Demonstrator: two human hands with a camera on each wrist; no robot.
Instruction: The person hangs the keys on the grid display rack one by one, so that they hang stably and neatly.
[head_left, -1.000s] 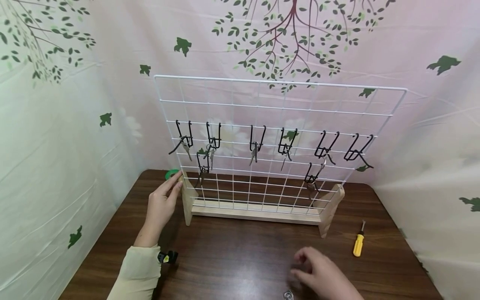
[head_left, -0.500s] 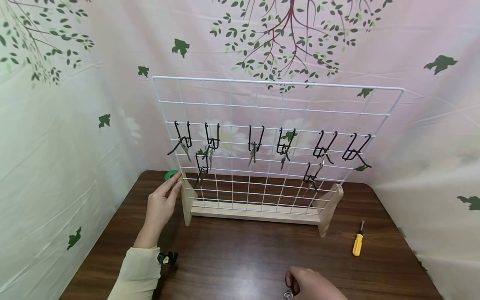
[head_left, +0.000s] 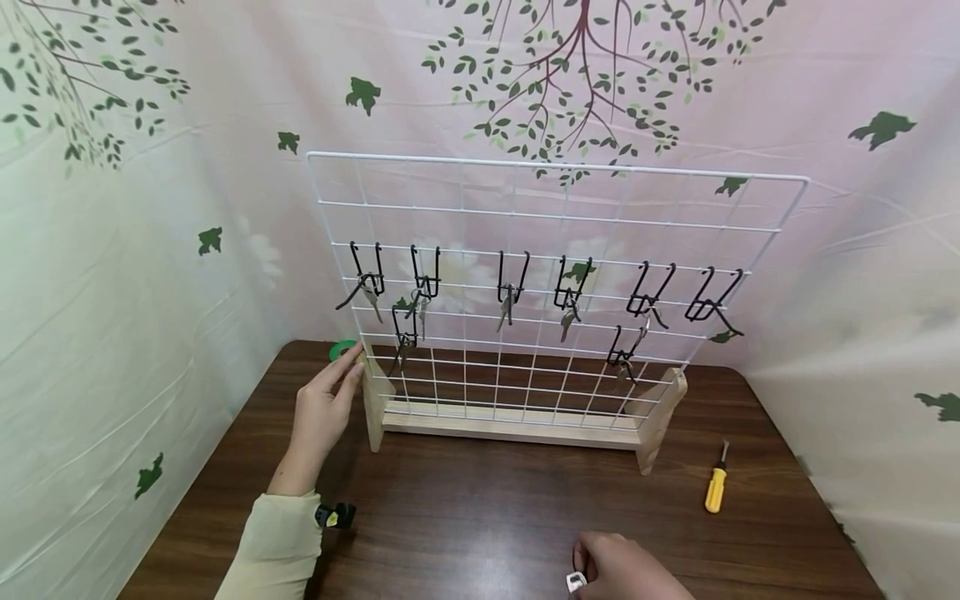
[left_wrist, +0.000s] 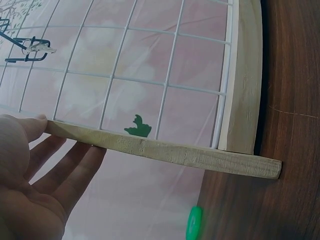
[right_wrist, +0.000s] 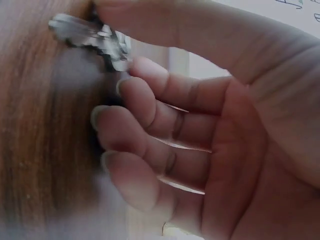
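**Hands at a wire key rack**

While the left hand [head_left: 324, 408] is resting with straight fingers against the wooden foot [head_left: 372, 402] of the white wire rack [head_left: 555, 283], the head view is showing the right hand [head_left: 626, 571] pinching a small silver key [head_left: 576, 582] low over the brown table [head_left: 480, 508]. Keys are hanging from black hooks [head_left: 513, 279] on the rack. A yellow screwdriver [head_left: 716, 487] is lying well apart to the right, and a green tape roll [head_left: 342, 348] is sitting behind the left fingertips.

Left wrist view: the relaxed fingers [left_wrist: 65, 165] are touching the foot [left_wrist: 165, 150] from beneath.

Right wrist view: thumb and forefinger are gripping the key [right_wrist: 92, 37] while the other fingers [right_wrist: 145, 140] are curling loosely.
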